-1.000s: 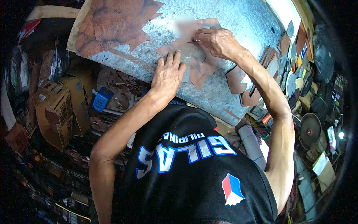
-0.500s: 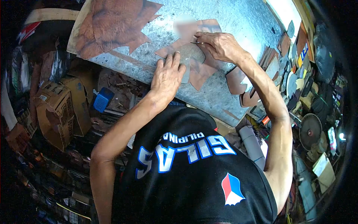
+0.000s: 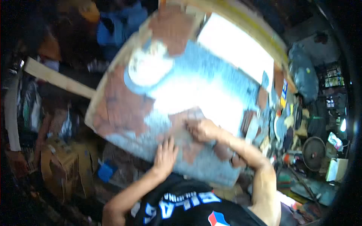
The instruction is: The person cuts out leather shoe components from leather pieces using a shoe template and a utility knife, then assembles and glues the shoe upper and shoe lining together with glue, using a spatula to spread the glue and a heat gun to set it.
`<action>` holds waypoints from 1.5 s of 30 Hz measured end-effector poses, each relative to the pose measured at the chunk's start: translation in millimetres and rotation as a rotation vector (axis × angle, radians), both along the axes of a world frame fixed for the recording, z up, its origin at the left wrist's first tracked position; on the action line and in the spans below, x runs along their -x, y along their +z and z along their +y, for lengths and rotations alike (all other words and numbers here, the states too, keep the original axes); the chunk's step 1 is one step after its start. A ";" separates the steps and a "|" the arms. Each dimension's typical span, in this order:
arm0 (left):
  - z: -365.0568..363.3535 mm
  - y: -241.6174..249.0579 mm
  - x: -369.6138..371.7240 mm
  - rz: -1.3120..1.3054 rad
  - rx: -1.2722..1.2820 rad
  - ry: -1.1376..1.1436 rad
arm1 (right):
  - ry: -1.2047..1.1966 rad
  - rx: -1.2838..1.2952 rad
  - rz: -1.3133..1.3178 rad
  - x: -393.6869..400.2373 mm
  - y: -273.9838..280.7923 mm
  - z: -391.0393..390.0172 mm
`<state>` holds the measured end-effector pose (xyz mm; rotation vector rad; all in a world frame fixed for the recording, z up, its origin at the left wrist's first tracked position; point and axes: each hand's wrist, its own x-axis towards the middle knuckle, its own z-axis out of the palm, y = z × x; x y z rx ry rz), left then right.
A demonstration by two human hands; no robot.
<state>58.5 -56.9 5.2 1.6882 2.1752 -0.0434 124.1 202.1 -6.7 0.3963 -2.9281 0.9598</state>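
Note:
Motion blurs the head view. My left hand lies flat with its fingers spread, at the near edge of a brown leather piece on the metal-topped table. To its right, my right hand is bent over the same leather, its fingers pinched together on a thin tool that is smeared here. A greyish flat piece lies between the hands, on the leather.
A large brown hide covers the table's left side. Beyond it sits a pale rounded object. Leather scraps and flat pieces crowd the right edge. A cardboard box and a blue basket are at the lower left.
The view has tilted up, so the table and hands appear lower and more of the table's far side shows. Both hands remain around the same leather piece.

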 end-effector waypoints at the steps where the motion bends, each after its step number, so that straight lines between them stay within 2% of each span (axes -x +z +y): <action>1: 2.8 7.0 1.4 0.113 -0.009 -0.043 | -0.192 0.011 -0.351 -1.2 31.4 -10.8; 4: 11.0 18.8 6.0 0.085 -0.076 -0.033 | -0.228 -0.137 -0.376 -8.3 44.7 -14.7; 6: 13.5 20.2 5.3 0.068 -0.059 -0.033 | -0.281 -0.126 -0.271 -19.0 30.7 -19.4; 10: 14.7 19.4 1.8 0.025 -0.011 -0.054 | -0.330 -0.123 -0.223 -29.0 23.0 -28.6; 12: 17.8 17.9 2.9 0.043 -0.016 -0.054 | -0.334 -0.106 -0.287 -27.8 25.5 -27.7; 25: 14.5 6.0 -1.0 0.014 -0.020 -0.058 | -0.344 -0.114 -0.306 -28.0 23.0 -29.0; 29: 13.3 8.2 -2.6 0.009 -0.012 -0.055 | -0.349 -0.082 -0.335 -23.5 40.4 -31.5; 30: 16.5 7.2 0.1 0.035 -0.010 -0.059 | -0.371 -0.102 -0.233 -26.4 28.7 -32.6; 33: 16.1 -11.1 -4.8 0.161 -0.070 -0.039 | -0.336 -0.041 -0.186 -31.4 -3.5 -24.0; 34: 17.3 4.7 -2.1 0.140 -0.031 -0.058 | -0.240 -0.050 -0.267 -35.1 -15.7 -17.8; 35: 16.7 1.5 -2.2 0.099 -0.041 -0.041 | -0.312 -0.006 -0.408 -28.7 17.9 -24.6; 36: 19.1 5.3 -0.5 0.125 -0.017 -0.047 | -0.402 0.007 -0.245 -28.1 21.1 -33.0; 37: 20.2 3.9 1.2 0.045 0.017 -0.031 | -0.413 -0.024 -0.184 -26.5 26.9 -34.8; 39: 20.3 6.6 1.6 0.053 -0.014 -0.029 | -0.403 -0.044 -0.209 -28.1 22.6 -35.1; 41: 26.5 13.8 5.7 0.148 0.051 -0.164 | -0.406 -0.130 -0.302 -27.2 22.2 -33.7; 45: 30.2 13.2 8.6 0.143 0.056 -0.204 | -0.430 -0.110 -0.260 -26.7 22.3 -35.9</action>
